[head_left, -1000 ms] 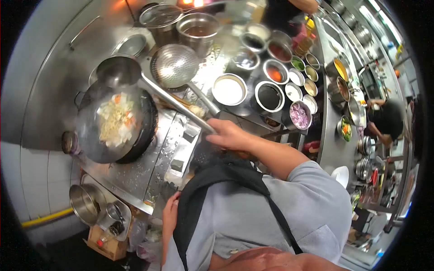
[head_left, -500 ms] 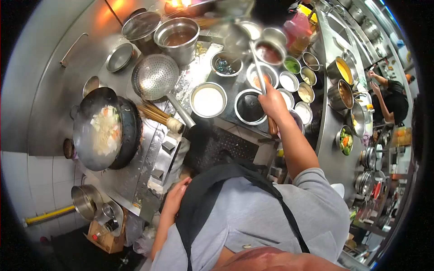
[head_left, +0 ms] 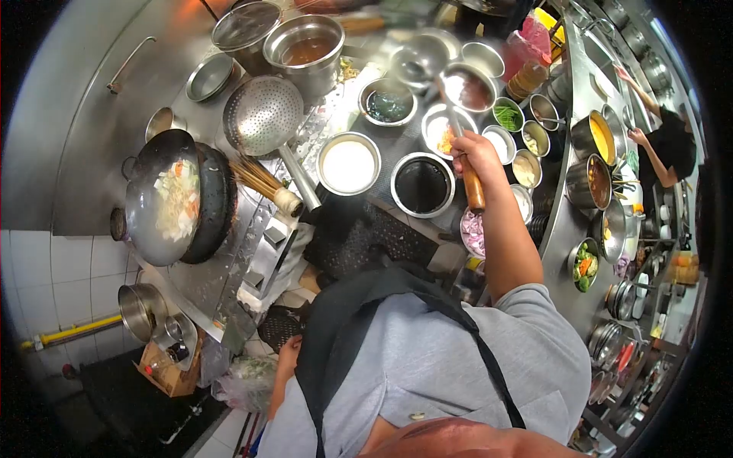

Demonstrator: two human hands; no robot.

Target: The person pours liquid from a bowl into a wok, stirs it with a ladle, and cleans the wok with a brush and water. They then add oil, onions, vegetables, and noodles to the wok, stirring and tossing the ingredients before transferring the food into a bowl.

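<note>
My right hand (head_left: pixel 481 158) is wrapped round the wooden handle of a ladle (head_left: pixel 421 64); its metal bowl is blurred above the pots at the top. Just left of that hand is a bowl of dark liquid (head_left: pixel 422 185), with a bowl of orange bits (head_left: pixel 447 140) beside it. My left hand (head_left: pixel 289 356) hangs low by the apron, partly hidden, and its fingers cannot be made out clearly. On the stove at left, a wok (head_left: pixel 141 200) holds pale food with orange pieces (head_left: pixel 177 200). A perforated strainer (head_left: pixel 263 116) rests above a bamboo brush (head_left: pixel 263 188).
A bowl of white contents (head_left: pixel 348 163) stands mid-counter. Deep pots (head_left: pixel 304 53) stand at the back. Several small ingredient bowls (head_left: pixel 527 168) line the right side. Beyond the steel counter (head_left: pixel 563 252), another person (head_left: pixel 672 149) stands at far right. A yellow pipe (head_left: pixel 80 330) runs along the left wall.
My right hand has moved slightly right and up with the ladle, uncovering more of the dark liquid bowl. My left hand is lower, beside the apron. The camera view has shifted slightly.
</note>
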